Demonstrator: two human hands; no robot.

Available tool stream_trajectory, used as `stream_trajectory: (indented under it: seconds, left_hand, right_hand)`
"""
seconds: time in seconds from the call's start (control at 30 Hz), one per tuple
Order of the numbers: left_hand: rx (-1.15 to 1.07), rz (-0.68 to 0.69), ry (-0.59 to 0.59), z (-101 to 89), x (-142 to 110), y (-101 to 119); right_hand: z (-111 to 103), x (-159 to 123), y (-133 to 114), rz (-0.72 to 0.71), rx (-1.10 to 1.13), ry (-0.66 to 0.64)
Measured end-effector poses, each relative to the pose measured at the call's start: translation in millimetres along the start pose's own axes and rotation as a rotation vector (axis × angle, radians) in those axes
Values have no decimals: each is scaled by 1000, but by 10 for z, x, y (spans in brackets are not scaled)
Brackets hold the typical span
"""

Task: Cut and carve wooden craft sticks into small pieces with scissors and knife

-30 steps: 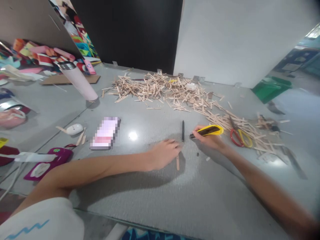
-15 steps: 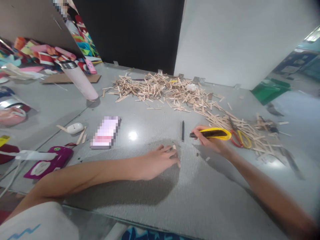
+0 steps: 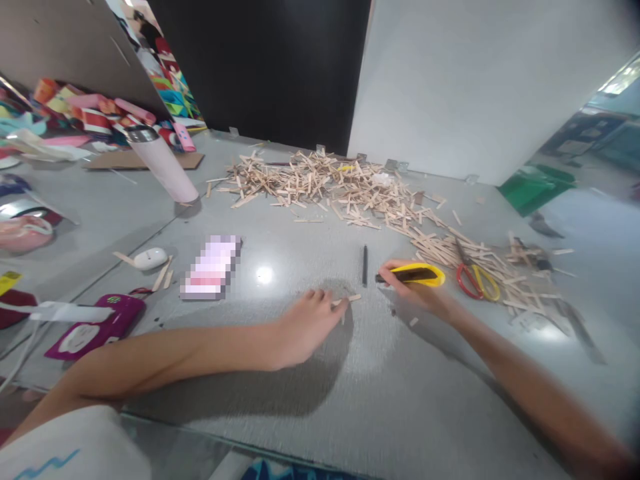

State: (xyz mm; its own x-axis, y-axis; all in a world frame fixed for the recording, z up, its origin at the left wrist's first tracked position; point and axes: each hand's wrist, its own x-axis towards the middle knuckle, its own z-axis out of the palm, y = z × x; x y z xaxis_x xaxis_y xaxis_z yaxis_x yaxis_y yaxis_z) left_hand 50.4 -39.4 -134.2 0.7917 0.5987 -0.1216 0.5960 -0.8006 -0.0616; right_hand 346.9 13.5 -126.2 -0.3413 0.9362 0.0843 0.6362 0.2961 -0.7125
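Observation:
My left hand [image 3: 309,325] rests low over the grey table with its fingers curled. Its thumb and fingertips close on a short wooden stick [image 3: 354,297], whose end pokes out to the right; a second bit of wood shows just below the thumb. In my right hand [image 3: 415,295] is a yellow and black utility knife [image 3: 423,273], gripped near its front end, which points left. Between the hands lies a thin black rod [image 3: 365,267], perhaps a pen. Scissors [image 3: 481,283] with one red and one yellow loop lie right of the knife.
A heap of cut wooden sticks [image 3: 300,180] spreads along the back and right of the table. At left are a phone [image 3: 213,267], a white mouse-shaped case [image 3: 151,259], a purple power bank [image 3: 100,323] with a cable, and a tilted-looking pink bottle [image 3: 165,167].
My left hand's spread fingers have curled in around the stick, which has turned from near upright to sideways. My right hand has shifted slightly left and down with the knife.

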Motion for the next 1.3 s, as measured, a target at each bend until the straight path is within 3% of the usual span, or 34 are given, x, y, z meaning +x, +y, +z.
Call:
stream_trajectory:
  seconds: [0.23,0.43,0.67,0.9,1.1,1.3]
  left_hand:
    - [-222,181,56,-56,-45,51]
    - [-96,-32,82,-50,-42,55]
    - [-444,268,168,-56,-64,58]
    - [-286,70,210,101,-50,14]
    - [-221,57,244,334,7,126]
    - [-148,28,311,555,100,209]
  right_hand:
    - [57,25,113,-22,-37,-4]
    - [100,27,135,39,-8,14]
    - [116,49,137,67,31,25]
    - [135,-72,-12,115,139,23]
    - [396,-280,-253,80,240,97]
    - [589,-270,-232,-2,120,136]
